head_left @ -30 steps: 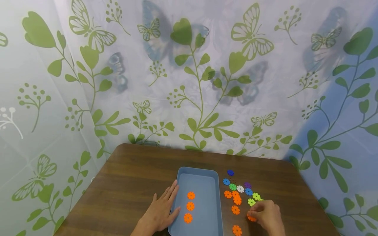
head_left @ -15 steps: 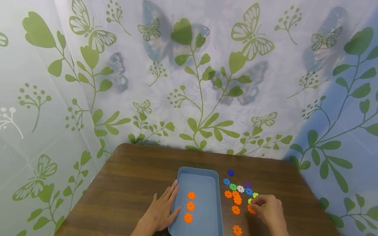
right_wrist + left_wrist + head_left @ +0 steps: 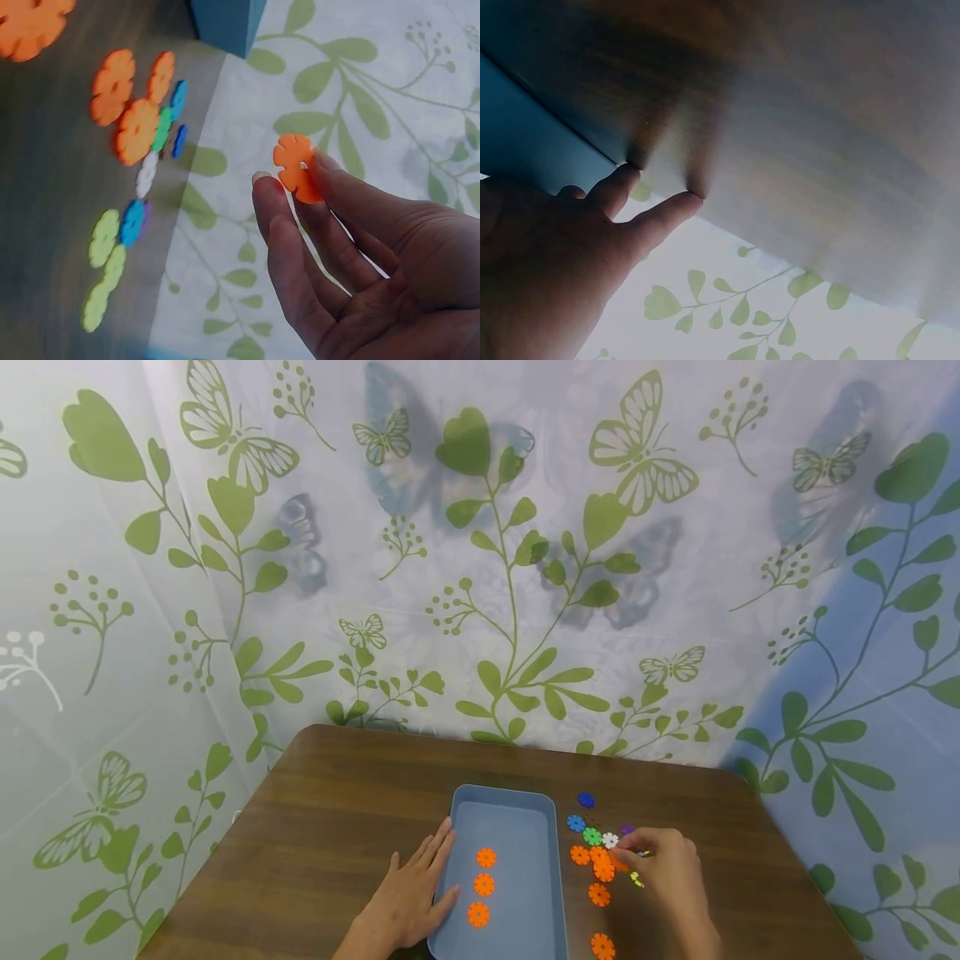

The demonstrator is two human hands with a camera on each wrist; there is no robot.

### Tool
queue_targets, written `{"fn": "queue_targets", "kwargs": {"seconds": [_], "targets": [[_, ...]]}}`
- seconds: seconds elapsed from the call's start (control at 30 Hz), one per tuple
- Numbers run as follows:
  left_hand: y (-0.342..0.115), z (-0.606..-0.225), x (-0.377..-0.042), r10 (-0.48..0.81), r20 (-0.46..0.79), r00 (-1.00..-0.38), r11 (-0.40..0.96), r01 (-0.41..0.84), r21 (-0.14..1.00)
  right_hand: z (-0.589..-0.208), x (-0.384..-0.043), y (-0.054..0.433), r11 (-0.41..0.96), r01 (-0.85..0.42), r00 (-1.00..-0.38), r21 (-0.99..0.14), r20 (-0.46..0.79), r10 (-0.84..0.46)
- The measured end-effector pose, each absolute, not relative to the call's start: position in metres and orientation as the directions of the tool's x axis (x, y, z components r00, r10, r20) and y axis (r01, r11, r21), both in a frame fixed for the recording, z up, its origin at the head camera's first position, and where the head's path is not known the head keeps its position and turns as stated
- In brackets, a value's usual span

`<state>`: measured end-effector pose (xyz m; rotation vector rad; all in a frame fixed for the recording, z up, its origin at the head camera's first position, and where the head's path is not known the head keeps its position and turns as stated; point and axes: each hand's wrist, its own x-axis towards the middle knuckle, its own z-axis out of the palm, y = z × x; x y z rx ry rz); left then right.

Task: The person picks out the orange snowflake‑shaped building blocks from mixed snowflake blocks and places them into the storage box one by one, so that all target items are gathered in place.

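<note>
My right hand [image 3: 670,868] pinches an orange notched plastic disc [image 3: 297,166] between thumb and fingers, raised above the table to the right of the tray. In the head view that disc partly overlaps the loose orange discs [image 3: 603,868] behind it. My left hand [image 3: 408,893] lies with straight fingers along the left rim of the blue-grey tray [image 3: 517,802]. Inside the tray, three orange discs [image 3: 483,884] stand in a column. The left wrist view shows the left hand [image 3: 562,255] at the tray's edge, two fingertips touching the dark tabletop.
Right of the tray lie blue [image 3: 575,822], green [image 3: 592,837], white [image 3: 611,841] and yellow-green [image 3: 103,238] discs. Another orange disc [image 3: 602,946] sits nearer the front. The brown wooden table [image 3: 360,777] ends at a leaf-patterned curtain [image 3: 405,693].
My right hand has lifted the orange disc off the table and moved it up and left, toward the other discs. The left hand and tray have stayed put.
</note>
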<state>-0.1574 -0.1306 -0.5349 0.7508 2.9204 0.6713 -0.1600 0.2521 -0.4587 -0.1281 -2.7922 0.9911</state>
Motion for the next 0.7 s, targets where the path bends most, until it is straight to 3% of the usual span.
{"fn": "queue_targets", "kwargs": {"seconds": [0.7], "targets": [[-0.132,-0.538,-0.158,0.475,0.064,-0.878,0.793,0.458,0.401,-0.442,-0.187,0.196,0.682,-0.106,-0.984,-0.724,0.176,0.034]]}}
